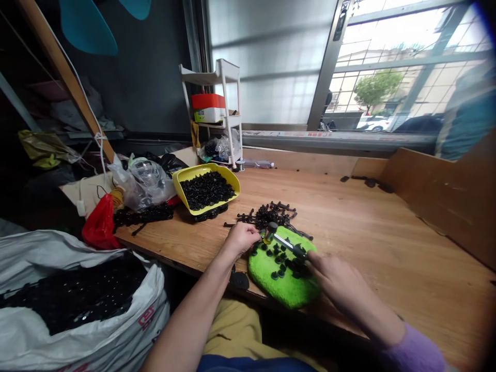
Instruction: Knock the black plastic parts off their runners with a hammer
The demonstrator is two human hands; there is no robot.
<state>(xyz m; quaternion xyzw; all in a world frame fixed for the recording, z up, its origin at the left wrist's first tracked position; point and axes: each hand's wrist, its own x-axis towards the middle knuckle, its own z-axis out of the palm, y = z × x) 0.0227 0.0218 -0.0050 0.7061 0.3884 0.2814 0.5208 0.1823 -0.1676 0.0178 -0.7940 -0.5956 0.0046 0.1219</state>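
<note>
My right hand [316,266] is wrapped round the dark handle of a small hammer [287,244]. The hammer's black and yellow head lies over the far left part of a fuzzy green mat [287,292]. Just left of the head, my left hand [243,236] is pinched at the mat's edge; what sits between its fingertips is too small to make out. Several small black round-headed parts [276,275] are scattered on the mat. Behind it is a pile of black stick-like parts with knobbed ends [269,213].
A yellow scoop-shaped tray [237,188] full of small black parts stands behind my left hand. Left of it lie a clear plastic bag [149,181] and a red bag [99,225]. A white sack [155,289] of black pieces stands below. A white rack [236,124] is by the window.
</note>
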